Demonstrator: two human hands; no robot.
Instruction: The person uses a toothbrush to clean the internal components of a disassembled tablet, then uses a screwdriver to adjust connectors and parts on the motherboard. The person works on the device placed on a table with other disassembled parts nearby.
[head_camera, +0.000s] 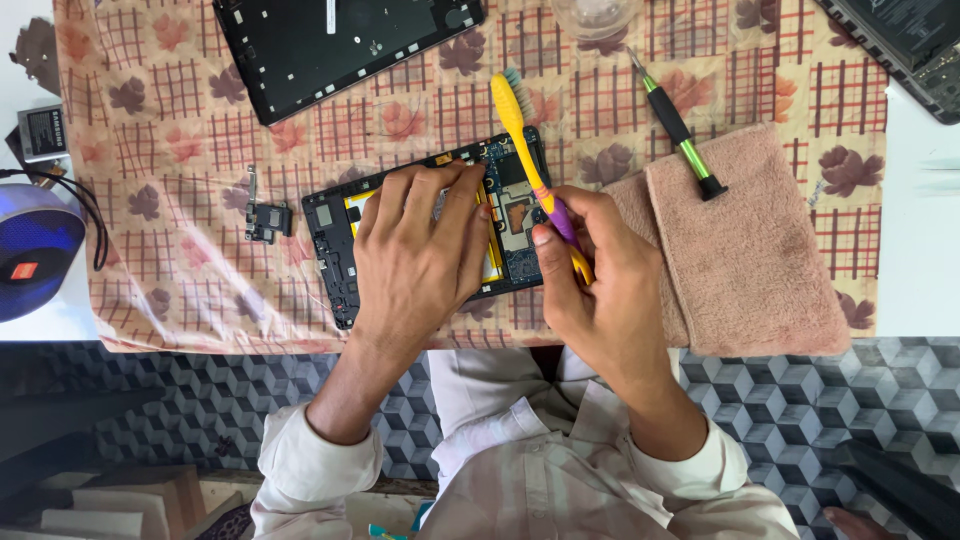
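An opened tablet body (338, 250) with a yellow battery and blue circuit board lies on the patterned cloth (180, 130). My left hand (420, 255) presses flat on its middle, fingers spread over the battery. My right hand (590, 275) grips a yellow and purple toothbrush (520, 125) by its handle. The brush head points away from me, past the tablet's top edge, and the shaft crosses the circuit board.
A black back panel (340, 45) lies at the far side. A green and black screwdriver (675, 125) rests on a folded pink towel (740, 240). A small loose part (265, 215) sits left of the tablet. A blue speaker (30, 250) stands at the left edge.
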